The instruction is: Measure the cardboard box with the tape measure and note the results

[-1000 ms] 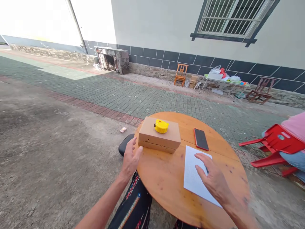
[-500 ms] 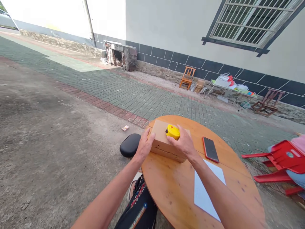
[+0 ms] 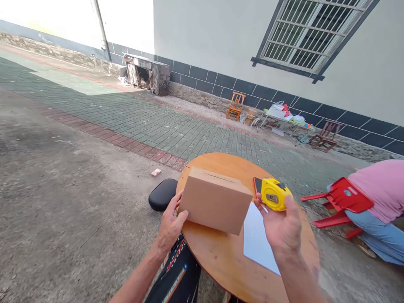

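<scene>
A brown cardboard box [image 3: 217,204] is tipped up over the round wooden table [image 3: 217,259], its broad face turned towards me. My left hand [image 3: 172,223] grips the box's left edge, thumb on the front face and fingers behind. To the right of the box, my right hand [image 3: 282,223] holds a yellow tape measure [image 3: 275,194] between thumb and fingers, raised above the table. No blade shows out of its case. Partly hidden behind the tape measure lies a phone [image 3: 258,185] with a red edge. A white sheet [image 3: 259,242] lies on the table under my right hand.
A black case [image 3: 163,195] sits beyond the table's left edge. On the right, a person in a pink shirt [image 3: 378,185] is by a red plastic chair [image 3: 350,195]. A small packet [image 3: 155,172] lies on the ground. Wooden chairs and a cluttered folding table [image 3: 277,112] stand along the wall.
My right hand has lifted the tape measure off the box and moved it right. The box has been tilted up by my left hand. More of the person on the right has come into view.
</scene>
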`<state>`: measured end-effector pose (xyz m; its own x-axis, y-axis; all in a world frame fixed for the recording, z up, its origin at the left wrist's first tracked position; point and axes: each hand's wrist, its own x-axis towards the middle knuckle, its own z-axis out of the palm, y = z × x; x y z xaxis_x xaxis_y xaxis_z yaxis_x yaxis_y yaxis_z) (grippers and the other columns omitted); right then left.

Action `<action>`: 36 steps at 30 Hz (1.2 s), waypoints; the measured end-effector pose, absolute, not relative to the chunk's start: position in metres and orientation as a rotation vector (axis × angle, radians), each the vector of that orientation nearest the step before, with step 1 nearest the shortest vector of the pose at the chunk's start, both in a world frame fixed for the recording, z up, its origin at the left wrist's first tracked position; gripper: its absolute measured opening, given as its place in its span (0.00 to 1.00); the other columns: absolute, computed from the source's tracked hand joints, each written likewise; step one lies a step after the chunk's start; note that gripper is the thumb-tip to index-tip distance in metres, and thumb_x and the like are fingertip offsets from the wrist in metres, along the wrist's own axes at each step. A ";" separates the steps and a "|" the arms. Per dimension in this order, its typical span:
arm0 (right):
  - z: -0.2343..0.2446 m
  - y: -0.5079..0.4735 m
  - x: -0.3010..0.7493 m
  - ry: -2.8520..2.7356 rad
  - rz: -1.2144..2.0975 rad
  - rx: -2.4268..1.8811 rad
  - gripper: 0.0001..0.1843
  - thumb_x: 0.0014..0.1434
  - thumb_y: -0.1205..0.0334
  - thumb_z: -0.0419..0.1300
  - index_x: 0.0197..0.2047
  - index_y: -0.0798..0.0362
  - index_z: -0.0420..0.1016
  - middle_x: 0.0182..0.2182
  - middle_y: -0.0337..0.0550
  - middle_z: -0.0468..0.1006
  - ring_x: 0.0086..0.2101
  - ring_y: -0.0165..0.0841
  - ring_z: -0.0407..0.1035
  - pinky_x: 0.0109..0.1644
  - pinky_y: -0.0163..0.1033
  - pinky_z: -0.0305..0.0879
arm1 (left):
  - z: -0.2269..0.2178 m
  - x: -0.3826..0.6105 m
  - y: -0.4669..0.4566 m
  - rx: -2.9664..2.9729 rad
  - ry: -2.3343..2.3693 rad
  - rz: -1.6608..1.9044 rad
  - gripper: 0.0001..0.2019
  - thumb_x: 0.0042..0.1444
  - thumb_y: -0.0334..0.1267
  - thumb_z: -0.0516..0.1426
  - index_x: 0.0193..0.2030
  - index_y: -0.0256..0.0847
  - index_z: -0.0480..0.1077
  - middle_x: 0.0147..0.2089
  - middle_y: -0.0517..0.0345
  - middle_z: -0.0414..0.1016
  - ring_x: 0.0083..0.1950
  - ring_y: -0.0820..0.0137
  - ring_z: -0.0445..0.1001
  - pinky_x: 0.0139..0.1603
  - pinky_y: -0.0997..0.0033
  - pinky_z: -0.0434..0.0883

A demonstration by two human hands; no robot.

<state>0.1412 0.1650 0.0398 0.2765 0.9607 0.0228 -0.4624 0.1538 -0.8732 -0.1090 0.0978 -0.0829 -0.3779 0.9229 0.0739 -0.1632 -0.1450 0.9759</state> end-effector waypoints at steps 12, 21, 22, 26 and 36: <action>0.009 0.112 0.165 -0.492 1.277 -0.876 0.20 0.49 0.46 0.69 0.43 0.46 0.81 0.37 0.36 0.84 0.35 0.36 0.79 0.38 0.39 0.76 | -0.095 -0.092 0.085 1.111 1.442 1.542 0.26 0.53 0.41 0.57 0.59 0.38 0.68 0.58 0.49 0.76 0.62 0.56 0.70 0.61 0.61 0.66; 0.015 0.065 0.194 -0.692 1.354 -0.810 0.22 0.51 0.42 0.67 0.43 0.47 0.82 0.39 0.46 0.84 0.34 0.40 0.77 0.29 0.39 0.70 | -0.063 -0.103 0.054 1.239 1.886 1.607 0.25 0.52 0.50 0.58 0.56 0.43 0.73 0.57 0.50 0.76 0.60 0.55 0.72 0.63 0.57 0.67; 0.012 0.057 0.196 -0.754 1.395 -0.813 0.22 0.53 0.41 0.66 0.43 0.48 0.83 0.38 0.48 0.84 0.35 0.40 0.76 0.31 0.39 0.70 | -0.056 -0.100 0.042 1.263 1.892 1.650 0.23 0.53 0.50 0.58 0.53 0.43 0.74 0.54 0.51 0.77 0.57 0.57 0.73 0.61 0.59 0.68; 0.000 0.029 0.197 -1.036 1.565 -0.846 0.30 0.51 0.37 0.66 0.48 0.51 0.80 0.39 0.49 0.82 0.37 0.40 0.74 0.36 0.39 0.68 | -0.032 -0.072 -0.002 1.237 1.561 1.448 0.16 0.56 0.53 0.60 0.41 0.42 0.77 0.39 0.54 0.80 0.42 0.64 0.77 0.46 0.68 0.74; -0.023 -0.001 0.199 -1.675 1.675 -1.019 0.38 0.47 0.30 0.62 0.51 0.50 0.76 0.39 0.45 0.77 0.37 0.39 0.68 0.41 0.41 0.64 | -0.047 -0.020 -0.031 0.743 1.026 0.822 0.29 0.42 0.65 0.67 0.29 0.41 0.65 0.20 0.57 0.74 0.16 0.77 0.65 0.17 0.80 0.56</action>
